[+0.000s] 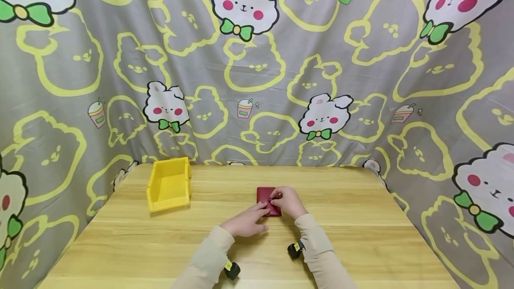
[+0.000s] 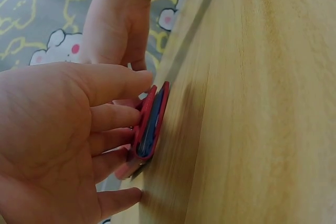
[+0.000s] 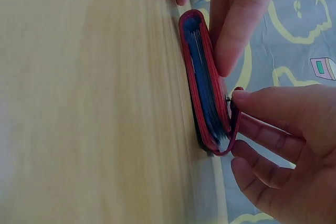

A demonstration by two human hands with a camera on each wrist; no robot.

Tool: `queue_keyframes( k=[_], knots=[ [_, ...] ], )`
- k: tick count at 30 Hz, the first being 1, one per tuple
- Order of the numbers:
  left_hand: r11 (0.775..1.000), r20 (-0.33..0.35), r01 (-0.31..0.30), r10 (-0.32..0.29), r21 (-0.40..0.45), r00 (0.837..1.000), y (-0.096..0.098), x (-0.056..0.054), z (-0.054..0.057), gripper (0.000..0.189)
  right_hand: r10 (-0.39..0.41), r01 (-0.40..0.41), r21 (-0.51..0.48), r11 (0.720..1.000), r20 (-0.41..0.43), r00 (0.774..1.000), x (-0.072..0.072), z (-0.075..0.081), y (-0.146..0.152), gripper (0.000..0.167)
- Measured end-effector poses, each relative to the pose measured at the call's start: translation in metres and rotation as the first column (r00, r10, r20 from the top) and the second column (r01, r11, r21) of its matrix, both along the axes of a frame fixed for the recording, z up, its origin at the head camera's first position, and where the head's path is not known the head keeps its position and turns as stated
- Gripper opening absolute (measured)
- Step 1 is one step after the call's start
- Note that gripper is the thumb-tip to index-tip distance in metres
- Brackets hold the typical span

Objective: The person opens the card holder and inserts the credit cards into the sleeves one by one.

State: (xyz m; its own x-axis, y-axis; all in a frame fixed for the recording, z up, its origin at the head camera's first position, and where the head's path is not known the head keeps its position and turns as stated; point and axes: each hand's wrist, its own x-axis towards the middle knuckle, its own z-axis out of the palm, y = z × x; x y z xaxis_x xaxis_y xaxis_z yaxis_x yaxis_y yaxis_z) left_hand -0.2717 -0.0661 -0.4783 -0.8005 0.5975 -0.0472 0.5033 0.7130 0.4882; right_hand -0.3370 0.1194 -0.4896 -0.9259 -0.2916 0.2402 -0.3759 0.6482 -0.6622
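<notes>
A dark red card holder [image 1: 263, 194] lies on the table in front of me, a thick stack of bluish sleeves [image 3: 202, 77] showing between its covers in the right wrist view. Across its top I rest the fingertips of my left hand [image 1: 246, 223], fingers fairly straight and spread. At the holder's right side my right hand [image 1: 291, 201] pinches the small closing strap [image 3: 234, 121] between thumb and fingers. The strap stands bent up from the cover, with a small dark metal snap [image 3: 228, 98] near its tip.
A yellow plastic bin [image 1: 168, 188] stands at the back left of the wooden table [image 1: 341, 200]. A grey curtain [image 1: 265, 66] with cartoon rabbits hangs behind and along both sides. Dark wrist cameras [image 1: 295, 249] sit under both sleeves.
</notes>
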Motion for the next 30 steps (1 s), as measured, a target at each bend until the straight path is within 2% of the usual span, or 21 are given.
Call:
queue_keyframes(
  k=[7, 12, 16, 19, 25, 30],
  knots=[
    [1.0, -0.007, 0.002, -0.002, -0.006, 1.0, 0.0, -0.002, -0.002, 0.058, -0.05, 0.05, 0.024, 0.998, 0.003, 0.999, 0.001, 0.003, -0.009, 0.01],
    [1.0, -0.003, 0.004, -0.004, -0.008, 1.0, 0.0, -0.003, -0.003, 0.059, -0.036, 0.038, 0.06, 0.997, -0.038, 0.999, 0.0, 0.002, -0.011, 0.01],
    [1.0, 0.004, 0.003, -0.003, -0.013, 1.0, -0.001, -0.003, -0.003, 0.059, 0.02, -0.015, 0.09, 0.996, -0.06, 0.998, 0.001, 0.004, -0.009, 0.007],
    [1.0, 0.007, 0.004, -0.003, -0.016, 1.0, -0.002, -0.004, -0.003, 0.06, 0.099, -0.085, 0.133, 0.987, -0.1, 0.99, 0.003, 0.006, -0.005, 0.009],
    [1.0, 0.014, 0.0, 0.0, -0.01, 1.0, -0.003, -0.005, -0.004, 0.06, 0.242, -0.177, 0.299, 0.938, -0.198, 0.95, 0.009, 0.011, -0.004, 0.021],
    [1.0, 0.009, 0.008, -0.008, -0.002, 1.0, -0.001, -0.004, -0.002, 0.06, 0.28, -0.188, 0.346, 0.919, -0.238, 0.93, 0.011, 0.008, -0.004, 0.023]
  ],
)
